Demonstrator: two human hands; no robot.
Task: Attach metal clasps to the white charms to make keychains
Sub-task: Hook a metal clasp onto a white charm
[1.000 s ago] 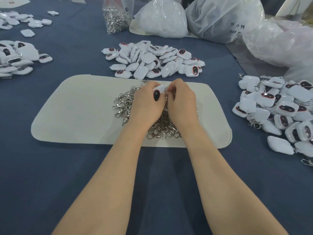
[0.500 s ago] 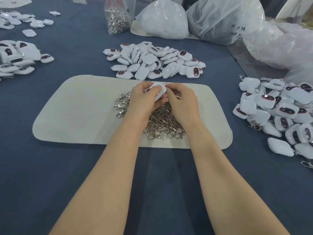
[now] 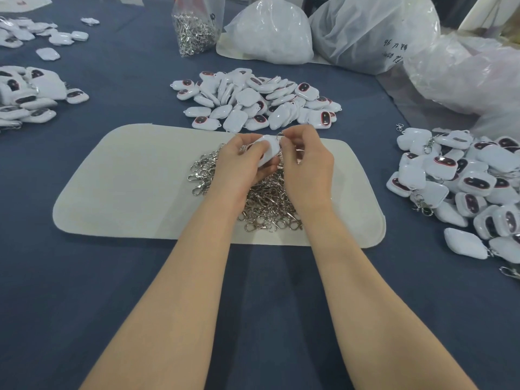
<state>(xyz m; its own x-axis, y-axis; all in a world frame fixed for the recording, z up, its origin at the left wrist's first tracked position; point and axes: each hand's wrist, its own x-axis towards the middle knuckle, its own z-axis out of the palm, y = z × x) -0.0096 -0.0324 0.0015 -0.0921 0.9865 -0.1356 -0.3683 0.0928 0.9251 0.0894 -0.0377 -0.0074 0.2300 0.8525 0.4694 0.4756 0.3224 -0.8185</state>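
White is the charm (image 3: 268,152) that is held up just above the cream mat (image 3: 135,190). It is gripped by the curled fingers and thumb of the left hand (image 3: 239,173). A small metal clasp (image 3: 281,135) is pinched at the top edge of the charm by the bent fingers of the right hand (image 3: 308,170). Whether the clasp is hooked on cannot be told, because that spot is hidden by the fingertips.

A heap of shiny clasps (image 3: 264,205) is spread on the mat, right under both hands, and part of it is covered by them. The mat is laid on a dark blue cloth (image 3: 84,291). Just behind the mat, a pile of charms (image 3: 253,99) is seen. More charms are piled at the right (image 3: 464,187), some with clasps on, and at the left (image 3: 28,94). A clear bag of clasps (image 3: 194,32) and big white plastic bags (image 3: 270,35) are set at the back.
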